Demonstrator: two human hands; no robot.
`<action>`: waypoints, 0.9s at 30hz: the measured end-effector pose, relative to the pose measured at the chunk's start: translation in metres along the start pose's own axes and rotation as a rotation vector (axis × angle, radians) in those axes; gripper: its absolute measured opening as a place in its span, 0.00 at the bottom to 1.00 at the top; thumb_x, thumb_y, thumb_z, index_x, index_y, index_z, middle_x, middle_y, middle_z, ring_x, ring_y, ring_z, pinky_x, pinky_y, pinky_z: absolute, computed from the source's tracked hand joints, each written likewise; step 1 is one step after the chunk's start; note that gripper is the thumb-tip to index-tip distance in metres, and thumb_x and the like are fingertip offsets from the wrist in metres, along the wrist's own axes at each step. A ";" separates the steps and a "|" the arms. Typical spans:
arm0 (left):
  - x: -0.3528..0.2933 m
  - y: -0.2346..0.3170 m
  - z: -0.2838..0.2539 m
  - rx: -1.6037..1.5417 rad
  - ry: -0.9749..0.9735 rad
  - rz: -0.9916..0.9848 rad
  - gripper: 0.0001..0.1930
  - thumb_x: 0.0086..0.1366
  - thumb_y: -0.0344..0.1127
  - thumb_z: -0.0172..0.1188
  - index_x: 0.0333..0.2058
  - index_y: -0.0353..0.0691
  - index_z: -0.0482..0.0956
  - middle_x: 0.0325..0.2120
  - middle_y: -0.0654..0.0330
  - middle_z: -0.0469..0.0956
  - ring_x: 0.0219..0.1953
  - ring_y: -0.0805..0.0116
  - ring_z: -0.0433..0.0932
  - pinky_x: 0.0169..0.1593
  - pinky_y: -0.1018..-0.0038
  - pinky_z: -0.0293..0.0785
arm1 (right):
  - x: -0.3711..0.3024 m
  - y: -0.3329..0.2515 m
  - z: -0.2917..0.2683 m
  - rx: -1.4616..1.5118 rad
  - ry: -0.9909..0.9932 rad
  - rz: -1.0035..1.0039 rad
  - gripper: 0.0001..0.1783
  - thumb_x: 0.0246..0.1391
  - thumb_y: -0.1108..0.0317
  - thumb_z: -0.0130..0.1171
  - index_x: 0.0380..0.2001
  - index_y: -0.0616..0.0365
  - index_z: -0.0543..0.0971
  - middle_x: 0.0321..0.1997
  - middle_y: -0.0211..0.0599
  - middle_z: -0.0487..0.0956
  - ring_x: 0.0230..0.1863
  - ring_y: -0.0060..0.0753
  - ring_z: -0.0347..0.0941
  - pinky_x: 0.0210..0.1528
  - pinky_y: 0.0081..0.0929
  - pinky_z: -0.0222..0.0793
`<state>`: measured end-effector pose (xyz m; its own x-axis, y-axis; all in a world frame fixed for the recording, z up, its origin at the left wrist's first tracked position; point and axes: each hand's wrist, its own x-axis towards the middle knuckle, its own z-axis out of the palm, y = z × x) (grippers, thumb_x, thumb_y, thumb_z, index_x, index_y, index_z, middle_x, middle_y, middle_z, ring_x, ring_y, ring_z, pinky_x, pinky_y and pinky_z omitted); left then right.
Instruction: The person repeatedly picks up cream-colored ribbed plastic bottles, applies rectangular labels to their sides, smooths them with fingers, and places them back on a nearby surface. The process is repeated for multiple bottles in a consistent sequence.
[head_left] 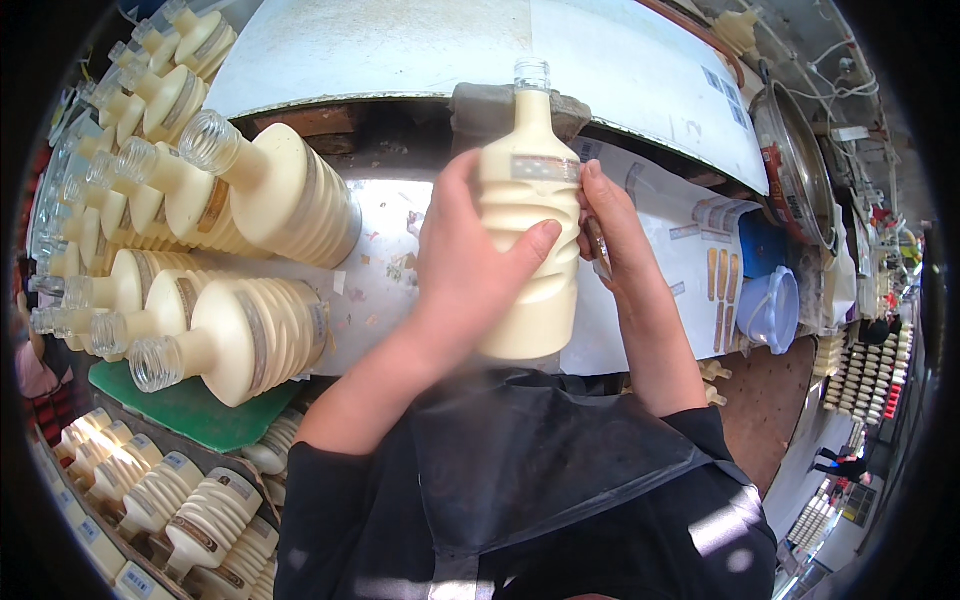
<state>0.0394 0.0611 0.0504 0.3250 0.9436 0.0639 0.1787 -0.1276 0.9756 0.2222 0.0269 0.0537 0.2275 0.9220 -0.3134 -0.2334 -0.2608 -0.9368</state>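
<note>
The person's left hand [462, 250] has its grip closed around the left side of a cream-coloured bottle with wavy sides and a clear glass neck [522, 208], with the thumb across the front. The bottle is in the middle, over the near part of the white bench [385, 265], and its neck points away from the person. A grey cloth pad [482, 108] shows behind the neck. The right hand [622, 225] has its fingertips on the bottle's right side, by the end of a grey patterned band [545, 169]. A small shiny thing [598, 250] shows by that hand's palm, but I can't tell if that grip is closed on it. More cream bottles [290, 200] stand close together on the left. On the right are a pale blue plastic pail [770, 310] and some long, thin brown strips [722, 275]
</note>
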 end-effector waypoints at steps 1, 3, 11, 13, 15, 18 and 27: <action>0.000 0.000 0.000 -0.012 -0.004 0.001 0.43 0.58 0.41 0.72 0.65 0.30 0.58 0.57 0.46 0.73 0.57 0.60 0.75 0.61 0.64 0.72 | 0.001 -0.001 0.000 -0.027 -0.049 -0.045 0.27 0.71 0.41 0.51 0.44 0.58 0.77 0.22 0.21 0.72 0.15 0.11 0.56 0.16 0.18 0.52; 0.000 0.001 0.001 -0.016 -0.007 0.001 0.43 0.58 0.41 0.72 0.65 0.30 0.58 0.57 0.46 0.73 0.57 0.60 0.75 0.61 0.64 0.72 | 0.001 -0.002 0.001 -0.076 -0.009 -0.018 0.28 0.71 0.42 0.51 0.44 0.60 0.77 0.22 0.22 0.73 0.13 0.11 0.56 0.14 0.17 0.52; 0.000 0.000 0.003 -0.025 0.034 0.011 0.41 0.56 0.41 0.75 0.63 0.32 0.62 0.55 0.43 0.73 0.57 0.47 0.76 0.60 0.57 0.72 | 0.004 -0.002 0.001 -0.121 -0.013 -0.021 0.30 0.69 0.41 0.53 0.44 0.63 0.78 0.24 0.24 0.74 0.13 0.11 0.55 0.13 0.16 0.49; 0.000 -0.001 0.002 -0.005 0.011 0.009 0.41 0.58 0.40 0.73 0.64 0.31 0.60 0.56 0.45 0.73 0.56 0.56 0.75 0.61 0.61 0.72 | 0.002 -0.003 0.002 -0.122 -0.004 -0.031 0.30 0.69 0.40 0.54 0.44 0.63 0.78 0.25 0.24 0.74 0.15 0.10 0.57 0.15 0.15 0.50; 0.000 -0.002 0.001 0.010 0.000 0.007 0.41 0.58 0.39 0.71 0.64 0.30 0.58 0.56 0.46 0.73 0.56 0.60 0.75 0.61 0.64 0.72 | 0.001 -0.003 0.003 -0.119 0.008 -0.034 0.31 0.69 0.40 0.54 0.45 0.63 0.78 0.26 0.24 0.75 0.17 0.10 0.58 0.17 0.15 0.51; 0.000 -0.002 0.001 0.015 0.003 0.011 0.41 0.58 0.38 0.71 0.64 0.30 0.58 0.56 0.46 0.73 0.56 0.60 0.75 0.62 0.64 0.72 | 0.000 -0.003 0.001 -0.133 -0.004 -0.020 0.30 0.70 0.41 0.52 0.45 0.63 0.79 0.27 0.23 0.75 0.18 0.11 0.58 0.19 0.15 0.53; 0.005 -0.010 -0.011 -0.283 -0.074 -0.124 0.44 0.60 0.34 0.66 0.71 0.35 0.53 0.63 0.43 0.69 0.62 0.54 0.73 0.65 0.62 0.69 | -0.006 -0.011 -0.009 -0.057 -0.081 0.020 0.23 0.73 0.49 0.49 0.43 0.59 0.81 0.29 0.22 0.75 0.26 0.12 0.64 0.28 0.15 0.59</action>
<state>0.0285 0.0705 0.0435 0.3858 0.9203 -0.0643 -0.0410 0.0868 0.9954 0.2322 0.0219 0.0644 0.1452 0.9359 -0.3209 -0.1824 -0.2935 -0.9384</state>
